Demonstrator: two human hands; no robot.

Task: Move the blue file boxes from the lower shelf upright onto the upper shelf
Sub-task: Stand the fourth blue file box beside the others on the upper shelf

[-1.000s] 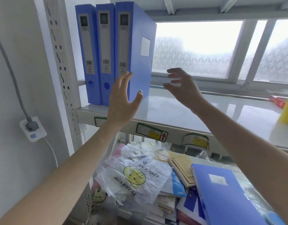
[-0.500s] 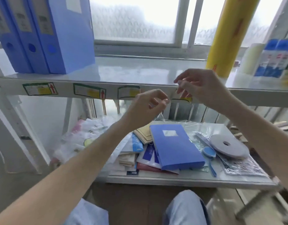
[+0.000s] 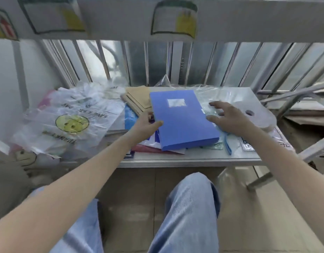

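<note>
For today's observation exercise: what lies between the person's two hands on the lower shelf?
In the head view, the blue file box lies flat between the left hand and the right hand.

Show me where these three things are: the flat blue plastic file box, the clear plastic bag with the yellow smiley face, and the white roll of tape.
flat blue plastic file box (image 3: pixel 183 123), head view, middle of its top face.
clear plastic bag with yellow smiley face (image 3: pixel 72 122), head view, on the printed face.
white roll of tape (image 3: pixel 256 115), head view, its flat top beside the core hole.
</note>
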